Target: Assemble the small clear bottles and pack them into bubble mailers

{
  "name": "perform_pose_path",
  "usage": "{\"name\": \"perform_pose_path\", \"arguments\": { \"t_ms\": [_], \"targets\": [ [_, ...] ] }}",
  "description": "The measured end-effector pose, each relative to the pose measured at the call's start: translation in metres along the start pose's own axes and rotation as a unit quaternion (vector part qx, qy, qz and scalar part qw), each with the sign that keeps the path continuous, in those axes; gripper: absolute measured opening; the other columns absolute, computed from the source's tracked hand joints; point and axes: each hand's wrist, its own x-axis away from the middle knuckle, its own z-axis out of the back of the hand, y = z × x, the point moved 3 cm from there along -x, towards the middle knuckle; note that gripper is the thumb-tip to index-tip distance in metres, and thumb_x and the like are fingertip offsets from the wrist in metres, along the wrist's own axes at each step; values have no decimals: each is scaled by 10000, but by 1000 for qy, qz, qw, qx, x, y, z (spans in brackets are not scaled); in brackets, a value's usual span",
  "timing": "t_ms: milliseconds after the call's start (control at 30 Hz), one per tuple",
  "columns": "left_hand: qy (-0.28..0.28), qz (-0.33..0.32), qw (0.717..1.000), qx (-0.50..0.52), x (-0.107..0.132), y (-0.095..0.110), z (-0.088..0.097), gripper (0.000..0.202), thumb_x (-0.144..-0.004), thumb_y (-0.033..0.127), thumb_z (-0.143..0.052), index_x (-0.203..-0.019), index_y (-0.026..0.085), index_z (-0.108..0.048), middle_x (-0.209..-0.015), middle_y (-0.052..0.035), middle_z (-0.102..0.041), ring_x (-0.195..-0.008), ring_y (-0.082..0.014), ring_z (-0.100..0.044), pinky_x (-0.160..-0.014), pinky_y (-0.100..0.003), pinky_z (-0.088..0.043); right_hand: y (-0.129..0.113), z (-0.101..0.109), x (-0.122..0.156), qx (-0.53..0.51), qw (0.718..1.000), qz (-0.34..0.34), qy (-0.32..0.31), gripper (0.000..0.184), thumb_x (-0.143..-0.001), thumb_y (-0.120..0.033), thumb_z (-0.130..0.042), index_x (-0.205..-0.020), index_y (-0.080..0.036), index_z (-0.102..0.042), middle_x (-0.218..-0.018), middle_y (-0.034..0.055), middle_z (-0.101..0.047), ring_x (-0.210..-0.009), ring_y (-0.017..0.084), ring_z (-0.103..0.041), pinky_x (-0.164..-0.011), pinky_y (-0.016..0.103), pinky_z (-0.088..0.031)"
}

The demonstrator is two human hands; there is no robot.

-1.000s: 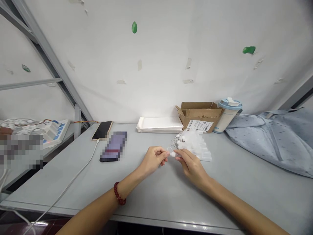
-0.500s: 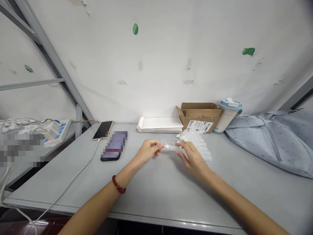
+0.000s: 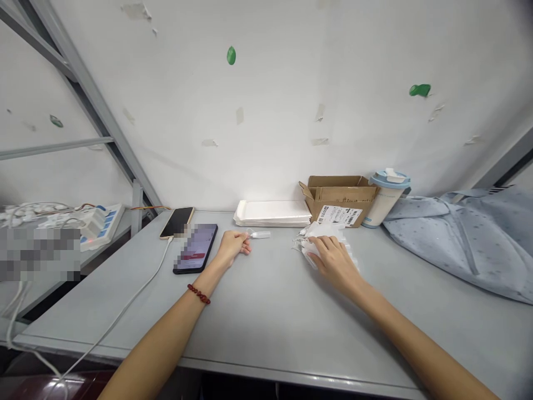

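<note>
My left hand (image 3: 234, 245) pinches the white end of a small translucent plastic tube (image 3: 261, 235), which points right just above or on the table. A thin loop shows at the pinched end. My right hand (image 3: 335, 260) lies palm down over a pile of similar translucent tubes (image 3: 348, 251), its fingers stretched and the thumb apart. Several cords or small metal bits stick out at the pile's left side. The hand hides much of the pile.
Behind the hands are a stack of white envelopes (image 3: 272, 213), an open cardboard box (image 3: 341, 194) and a blue-lidded cup (image 3: 385, 200). A grey-blue fabric bag (image 3: 453, 244) lies right. Two phones, one phone (image 3: 177, 222) with a white cable (image 3: 145, 286) and a darker phone (image 3: 200, 250), lie left.
My left hand has moved left and away from me with the tube. My right hand has left that tube and now rests on the pile.
</note>
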Motion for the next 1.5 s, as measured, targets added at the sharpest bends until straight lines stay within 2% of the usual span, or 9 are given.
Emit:
{"name": "perform_pose_path", "arguments": {
  "t_ms": [200, 333, 633, 800, 900, 1067, 1267, 1367, 1500],
  "targets": [
    [39, 0, 999, -24, 1, 2, 2, 76, -816, 116, -486, -833, 69, -545, -546, 7, -540, -391, -90, -540, -394, -200, -445, -2, -1, 0, 20, 1000, -5, -11, 254, -906, -226, -409, -1104, -138, -541, -977, 116, -607, -878, 246, -513, -698, 329, -371],
    [38, -40, 997, -46, 9, 9, -3, 235, -805, 92, -463, -1036, 84, -503, -599, 20, -558, -397, -71, -514, -374, -173, -403, -3, -1, 0, 15, 1000, -14, -22, 249, -895, -195, -414, -1104, -137, -535, -984, 113, -609, -876, 239, -530, -694, 322, -366],
    [-34, -84, 993, -76, 23, 8, -22, 221, -782, 159, -498, -991, 107, -548, -607, 10, -579, -421, -78, -511, -396, -182, -396, -3, 0, 1, -9, 997, -48, -53, 242, -865, -179, -425, -1071, -114, -535, -909, 120, -628, -853, 257, -565, -709, 353, -385],
    [-67, -77, 991, -81, 29, 8, -29, 199, -776, 175, -514, -952, 106, -575, -589, 15, -569, -408, -67, -492, -408, -183, -388, -4, 6, 0, -108, 993, -55, 4, 280, -875, -228, -397, -1104, -111, -508, -906, 120, -609, -845, 247, -563, -718, 364, -432],
    [-119, -75, 988, -64, 37, 11, -36, 212, -793, 234, -524, -940, 96, -587, -592, 10, -565, -416, -71, -498, -411, -190, -386, -11, 14, 0, -227, 972, -61, 19, 307, -890, -277, -375, -1136, -130, -487, -913, 107, -602, -837, 218, -571, -715, 346, -460],
    [-196, -67, 978, -1, 48, 16, -42, 341, -805, 366, -552, -1024, 108, -590, -686, -7, -582, -469, -75, -526, -432, -200, -397, -25, 21, 1, -402, 903, -126, -82, 327, -888, -358, -392, -1116, -160, -519, -886, 71, -621, -778, 178, -587, -646, 300, -480],
    [-213, -84, 972, 43, 49, 19, -41, 309, -770, 405, -605, -884, 120, -643, -720, -15, -588, -487, -63, -500, -472, -213, -404, -31, 16, 2, -527, 822, -162, -144, 365, -868, -416, -419, -1086, -150, -542, -983, 83, -631, -792, 169, -605, -758, 346, -506],
    [-211, -90, 972, 42, 51, 19, -41, 287, -765, 401, -608, -786, 117, -647, -725, -24, -598, -485, -61, -484, -475, -212, -399, -32, 17, 2, -537, 812, -168, -154, 349, -861, -422, -424, -1058, -171, -566, -1016, 73, -629, -785, 166, -618, -767, 348, -512],
    [-223, -84, 970, 42, 54, 19, -42, 283, -765, 397, -613, -792, 118, -650, -703, -21, -592, -486, -65, -486, -478, -210, -396, -33, 21, 1, -519, 822, -176, -156, 346, -862, -415, -414, -1045, -175, -584, -926, 57, -646, -732, 169, -627, -738, 352, -510]
  ]
}}
